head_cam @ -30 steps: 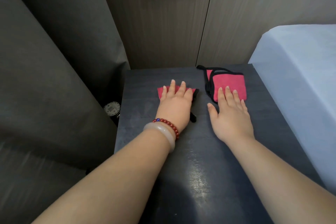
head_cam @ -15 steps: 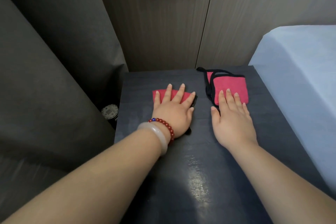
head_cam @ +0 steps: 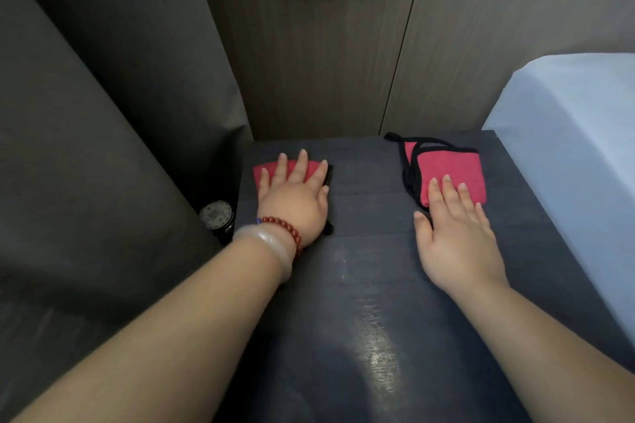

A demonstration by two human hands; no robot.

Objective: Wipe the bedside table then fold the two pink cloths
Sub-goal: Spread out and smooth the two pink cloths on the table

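The bedside table (head_cam: 374, 285) is dark, its near edge cut off by the frame. Two pink cloths with black trim are laid on its far part, well apart. The left cloth (head_cam: 311, 170) is mostly hidden beneath the left hand (head_cam: 295, 203), which is pressed flat on it with fingers spread. The folded right cloth (head_cam: 450, 173) is covered at its near edge only, where the fingertips (head_cam: 446, 180) of the flat, open right hand (head_cam: 453, 237) are rested. A round object (head_cam: 216, 216) left of the table is hard to make out.
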